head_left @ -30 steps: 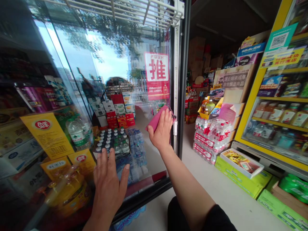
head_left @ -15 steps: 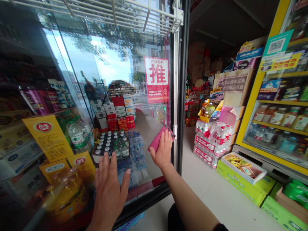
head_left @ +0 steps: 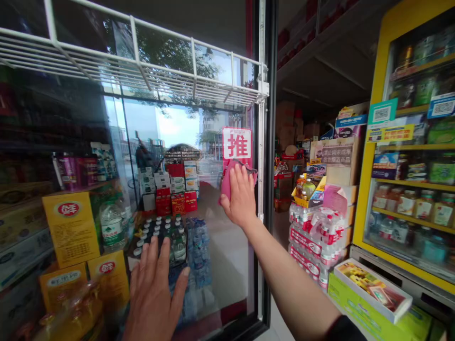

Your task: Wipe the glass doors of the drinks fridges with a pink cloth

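A pink cloth (head_left: 226, 185) lies pressed flat on the glass door (head_left: 232, 265) under my right hand (head_left: 242, 196). The right fingers stretch over the cloth and hold it against the pane, close to the door's edge. Just above, the cloth overlaps the lower part of a red and white push sign (head_left: 237, 143). My left hand (head_left: 154, 289) is lower and to the left, open, its fingers spread upward at the glass; whether the palm touches the pane I cannot tell. Nothing is in it.
A white wire rack (head_left: 163, 80) crosses the upper door. Bottles, yellow boxes (head_left: 69, 227) and street scenery show in or through the glass. To the right stand shrink-wrapped bottle packs (head_left: 307, 241), a green box (head_left: 355, 298) and a yellow-framed fridge (head_left: 362, 189).
My right hand has slid the cloth up the glass, from well below the push sign to its lower part. The view has tilted upward; my left hand stays open.
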The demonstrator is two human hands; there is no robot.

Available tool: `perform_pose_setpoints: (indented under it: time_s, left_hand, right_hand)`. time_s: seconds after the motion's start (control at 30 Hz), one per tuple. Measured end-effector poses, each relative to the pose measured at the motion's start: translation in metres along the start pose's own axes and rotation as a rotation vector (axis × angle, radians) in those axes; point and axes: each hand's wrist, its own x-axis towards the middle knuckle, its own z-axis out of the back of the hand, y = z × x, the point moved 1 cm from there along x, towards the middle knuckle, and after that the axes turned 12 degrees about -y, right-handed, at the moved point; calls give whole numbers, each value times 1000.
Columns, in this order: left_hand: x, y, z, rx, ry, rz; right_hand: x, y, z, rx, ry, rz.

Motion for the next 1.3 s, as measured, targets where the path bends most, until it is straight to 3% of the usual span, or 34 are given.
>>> perform_pose_setpoints:
  time_s: [0.13, 0.23, 0.37, 0.47, 0.6, 0.77, 0.87, 1.0, 1.3]
  left_hand:
    - [20, 6, 15, 36, -57, -14]
    - [31, 10, 24, 45, -81, -6]
    - [42, 12, 28, 35, -99, 4]
    - [49, 10, 31, 28, -110, 1]
    - [52, 19, 43, 48, -130, -13]
    - [47, 60, 71, 128, -161, 23]
    - [46, 87, 89, 162, -182, 57]
    - [47, 110, 106, 185, -199, 102]
    - [37, 136, 129, 222, -212, 139]
  right_hand:
    - [39, -15, -2, -12, -89, -74]
    - [54, 10, -9, -22, -109, -105]
    - [69, 66, -12, 40, 38, 150]
    - [74, 86, -9, 85, 119, 369]
    - [69, 56, -4, 55, 126, 416]
    - [47, -11, -3, -79, -31, 212]
    - [39, -18, -7, -133, -96, 127]
    - [44, 17, -14, -165, -122, 53]
    - [78, 139, -36, -98, -60, 146]
